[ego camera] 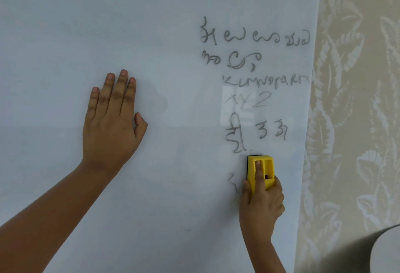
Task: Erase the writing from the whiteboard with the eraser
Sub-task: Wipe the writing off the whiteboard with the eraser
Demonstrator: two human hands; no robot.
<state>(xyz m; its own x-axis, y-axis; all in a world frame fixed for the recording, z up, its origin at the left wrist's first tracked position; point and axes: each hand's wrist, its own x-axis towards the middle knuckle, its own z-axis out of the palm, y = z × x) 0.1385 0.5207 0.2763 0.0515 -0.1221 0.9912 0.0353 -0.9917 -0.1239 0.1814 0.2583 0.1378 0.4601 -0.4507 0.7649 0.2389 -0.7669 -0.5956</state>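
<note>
A large whiteboard [173, 23] fills most of the view. Grey handwriting [255, 82] runs in several rows down its right part, from near the top to a faint mark beside the eraser. The yellow eraser [268, 164], with a dark pad against the board, sits just below the lowest full row of writing. My right hand [260, 203] grips it from below, one finger laid along a slot in its back. My left hand [112, 119] rests flat on the bare board to the left, fingers pointing up.
The board's right edge [307, 121] meets a beige wall with a pale leaf pattern [355, 99]. A dark rounded shape [368, 251] blocks the bottom right corner.
</note>
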